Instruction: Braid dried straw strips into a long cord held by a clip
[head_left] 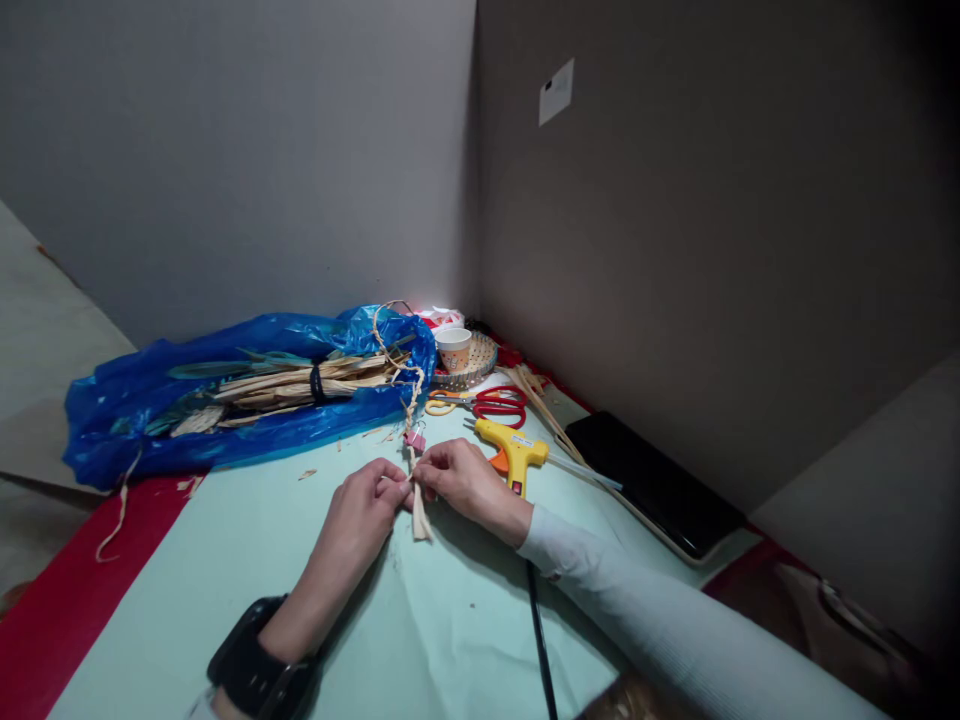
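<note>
A braided strand of pale dry fibre (413, 395) runs down from the blue bag, with a pink binder clip (415, 440) on it. Just below the clip, my left hand (373, 495) pinches the strand from the left, fingertips together. My right hand (459, 480) pinches it from the right, its fingertips nearly touching those of the left. Loose flat fibre ends (421, 515) hang below my fingers onto the light green table cover. A yellow glue gun (517, 452) lies just beyond my right hand.
A blue plastic bag (105, 410) with a tied bundle of dry fibre (300, 385) lies at the back left. Red-handled scissors (501, 405), a paper cup (454, 350) on a woven basket (484, 358) and a black flat object (652, 485) stand behind and right. A black cord (538, 640) crosses the front.
</note>
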